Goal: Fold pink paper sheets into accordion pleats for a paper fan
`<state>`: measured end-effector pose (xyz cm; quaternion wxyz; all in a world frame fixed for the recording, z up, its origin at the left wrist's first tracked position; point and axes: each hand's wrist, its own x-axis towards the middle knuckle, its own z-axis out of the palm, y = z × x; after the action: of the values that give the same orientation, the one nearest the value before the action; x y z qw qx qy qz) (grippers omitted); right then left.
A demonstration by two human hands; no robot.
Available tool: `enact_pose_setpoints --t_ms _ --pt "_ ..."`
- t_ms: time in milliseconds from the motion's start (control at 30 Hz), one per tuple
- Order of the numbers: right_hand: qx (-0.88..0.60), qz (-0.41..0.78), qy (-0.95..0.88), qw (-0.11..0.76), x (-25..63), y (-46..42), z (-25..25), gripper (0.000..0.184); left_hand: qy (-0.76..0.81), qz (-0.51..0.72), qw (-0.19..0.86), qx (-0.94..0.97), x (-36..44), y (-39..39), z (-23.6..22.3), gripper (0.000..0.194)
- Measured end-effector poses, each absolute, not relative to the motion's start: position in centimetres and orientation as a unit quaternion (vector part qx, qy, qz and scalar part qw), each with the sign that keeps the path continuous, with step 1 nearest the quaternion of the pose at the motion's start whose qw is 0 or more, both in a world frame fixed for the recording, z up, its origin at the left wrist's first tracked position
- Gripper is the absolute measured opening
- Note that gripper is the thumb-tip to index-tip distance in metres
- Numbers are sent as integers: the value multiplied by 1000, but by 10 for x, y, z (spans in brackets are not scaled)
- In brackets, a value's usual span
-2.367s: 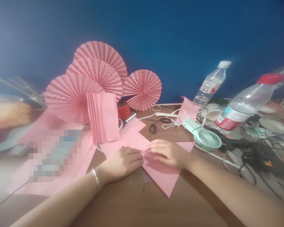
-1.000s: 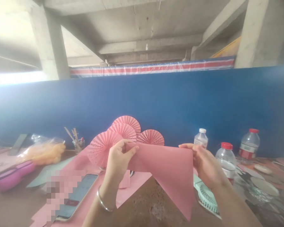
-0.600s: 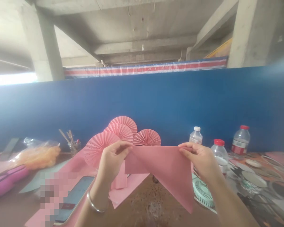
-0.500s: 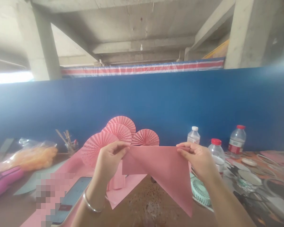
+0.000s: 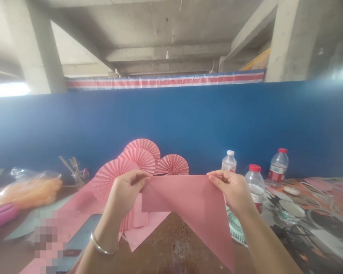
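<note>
One tip: left hand (image 5: 126,189) and right hand (image 5: 236,191) are pinching the pink paper (image 5: 191,199), so I'd be tugging gently.

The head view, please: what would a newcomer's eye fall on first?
Probably the pink paper, held up by its upper edge between the left hand and the right hand in the centre. Next come the pleated pink fans beyond it, in front of the blue partition spanning the picture.
</note>
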<state>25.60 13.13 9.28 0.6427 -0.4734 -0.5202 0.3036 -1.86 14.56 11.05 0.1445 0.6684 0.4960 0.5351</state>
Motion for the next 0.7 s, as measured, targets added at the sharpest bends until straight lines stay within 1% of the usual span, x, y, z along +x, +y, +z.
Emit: enact_pose_setpoints --t_ms 100,167,233,333,400,533,600,633,700 --pt "-456 308 -496 671 259 136 90 25 509 538 113 662 -18 145 113 19" --pt "-455 286 -482 692 257 138 87 24 528 522 118 660 -14 144 113 21" --pt "-462 237 -480 707 250 140 82 24 524 491 183 672 -4 145 108 25" --pt "-468 170 -497 710 232 138 73 24 469 486 322 663 17 151 96 34" --pt "-464 191 -524 688 220 136 69 25 412 509 411 634 30 157 87 39" --pt "-458 248 -550 653 207 132 67 30 317 558 542 543 39 164 80 42" --pt "-468 246 -560 638 206 131 68 32 299 568 582 498 37 164 81 46" --pt "-474 243 -565 630 207 132 69 33 299 575 589 483 35 163 82 45" --pt "-478 250 -570 619 210 134 68 35 303 585 586 472 30 163 83 36"
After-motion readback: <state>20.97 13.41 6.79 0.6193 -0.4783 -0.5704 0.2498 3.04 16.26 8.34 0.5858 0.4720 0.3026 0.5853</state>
